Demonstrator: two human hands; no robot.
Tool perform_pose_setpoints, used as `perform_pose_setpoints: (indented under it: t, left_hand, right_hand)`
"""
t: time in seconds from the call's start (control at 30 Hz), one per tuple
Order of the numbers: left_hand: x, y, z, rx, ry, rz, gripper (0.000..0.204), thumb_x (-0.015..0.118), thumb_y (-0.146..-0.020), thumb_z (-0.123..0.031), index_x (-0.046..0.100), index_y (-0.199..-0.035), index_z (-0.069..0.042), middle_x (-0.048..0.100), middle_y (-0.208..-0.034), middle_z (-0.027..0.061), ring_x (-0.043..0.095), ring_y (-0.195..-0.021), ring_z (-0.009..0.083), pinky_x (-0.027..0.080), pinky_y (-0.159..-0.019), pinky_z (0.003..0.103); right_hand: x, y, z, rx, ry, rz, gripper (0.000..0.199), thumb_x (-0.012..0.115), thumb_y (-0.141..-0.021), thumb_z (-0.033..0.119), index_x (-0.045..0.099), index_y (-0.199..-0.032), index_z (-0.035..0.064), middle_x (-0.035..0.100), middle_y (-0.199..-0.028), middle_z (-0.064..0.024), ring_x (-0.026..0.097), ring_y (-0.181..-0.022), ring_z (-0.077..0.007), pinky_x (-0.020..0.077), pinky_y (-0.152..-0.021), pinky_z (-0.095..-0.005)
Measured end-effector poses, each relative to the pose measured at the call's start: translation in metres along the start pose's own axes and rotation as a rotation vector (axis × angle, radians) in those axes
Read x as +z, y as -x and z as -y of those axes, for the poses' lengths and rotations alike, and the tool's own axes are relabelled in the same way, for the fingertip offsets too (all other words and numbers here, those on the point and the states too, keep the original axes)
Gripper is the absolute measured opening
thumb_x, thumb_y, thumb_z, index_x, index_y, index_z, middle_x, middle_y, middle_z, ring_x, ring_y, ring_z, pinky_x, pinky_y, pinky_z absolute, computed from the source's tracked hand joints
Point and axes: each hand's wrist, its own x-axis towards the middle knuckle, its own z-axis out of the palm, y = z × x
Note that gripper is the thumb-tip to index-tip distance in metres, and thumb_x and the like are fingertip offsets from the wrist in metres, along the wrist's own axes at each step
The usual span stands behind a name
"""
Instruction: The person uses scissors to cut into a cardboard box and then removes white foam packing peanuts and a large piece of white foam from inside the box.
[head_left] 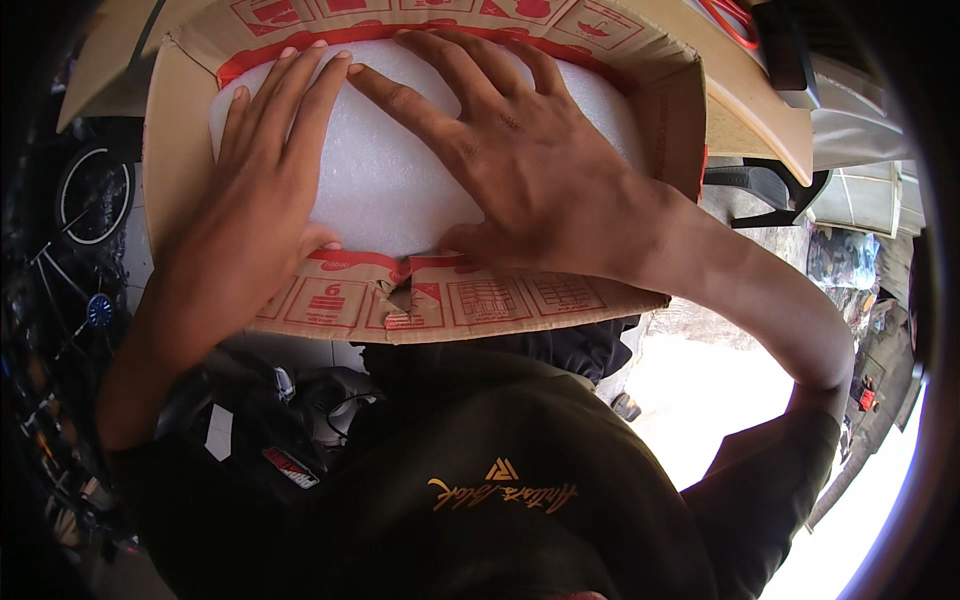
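Note:
A cardboard box [172, 150] with red printing lies open in front of me, its flaps folded outward. White foam [385, 170] fills its opening. My left hand [265, 150] rests on the left part of the foam, fingers stretched toward the far edge and thumb near the close flap. On the right part, my right hand [520, 150] lies with its fingers spread wide across the foam. The near flap [350, 295] has a torn notch at its middle. Whatever is under the foam is hidden.
A wooden table edge [790, 130] runs behind and right of the box, with a red cable [735, 22] on it. To the left stands a wheel with a pale rim [97, 195]. A dark chair part [765, 185] is at the right. Below left are black motorbike-like parts [290, 420].

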Motion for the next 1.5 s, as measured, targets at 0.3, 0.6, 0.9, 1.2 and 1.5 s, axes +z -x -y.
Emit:
perform_pose_setpoints:
  t: [0.3,0.6,0.9,1.2,1.5]
  left_hand:
    - [0.004,-0.004,0.000,0.023,-0.041,0.008,0.118,0.087,-0.070,-0.006,0.014,-0.162,-0.012,0.017,-0.167,0.0171,0.015,-0.155,0.0375,0.017,-0.126,0.057]
    - [0.006,-0.010,0.003,0.018,-0.072,0.027,0.119,0.088,-0.068,-0.008,0.015,-0.162,-0.013,0.017,-0.167,0.0164,0.015,-0.156,0.0364,0.018,-0.126,0.057]
    - [-0.006,-0.013,-0.002,0.066,-0.059,0.089,0.112,0.087,-0.073,-0.024,0.021,-0.163,-0.026,0.011,-0.169,0.0143,0.012,-0.155,0.0431,0.015,-0.123,0.065]
    - [-0.011,-0.002,0.002,0.043,-0.027,0.084,0.116,0.091,-0.067,-0.027,0.024,-0.162,-0.024,0.012,-0.169,0.0159,0.011,-0.155,0.0438,0.015,-0.123,0.065]
    - [-0.016,-0.014,-0.032,0.577,-0.130,0.143,0.082,0.080,-0.076,-0.031,0.046,-0.150,-0.036,0.021,-0.167,0.0141,0.013,-0.153,0.0500,0.012,-0.118,0.076]
  right_hand:
    - [-0.038,0.019,-0.042,-0.012,-0.196,0.243,0.118,0.089,-0.059,0.027,0.028,-0.160,0.0302,0.024,-0.164,-0.0151,0.032,-0.148,-0.0403,0.0256,-0.125,-0.0581]
    - [-0.002,0.028,-0.015,0.065,0.109,0.028,0.105,0.083,-0.075,0.027,0.024,-0.162,0.0272,0.032,-0.159,-0.0198,0.034,-0.147,-0.0366,0.0368,-0.116,-0.0547]
    - [-0.026,0.029,-0.027,-0.012,-0.121,0.039,0.084,0.081,-0.079,0.022,0.043,-0.154,0.0204,0.035,-0.158,-0.0248,0.037,-0.145,-0.0431,0.0275,-0.121,-0.0587]
    - [-0.029,0.079,-0.047,0.524,-0.367,-0.763,0.067,0.078,-0.088,0.022,0.050,-0.147,0.0073,0.055,-0.145,-0.0166,0.055,-0.133,-0.0309,0.0413,-0.111,-0.0443]
    - [0.018,0.056,-0.018,0.426,-1.260,-1.008,0.056,0.043,-0.103,0.021,0.036,-0.152,-0.0045,0.044,-0.152,-0.0192,0.045,-0.138,-0.0254,0.0297,-0.119,-0.0364]
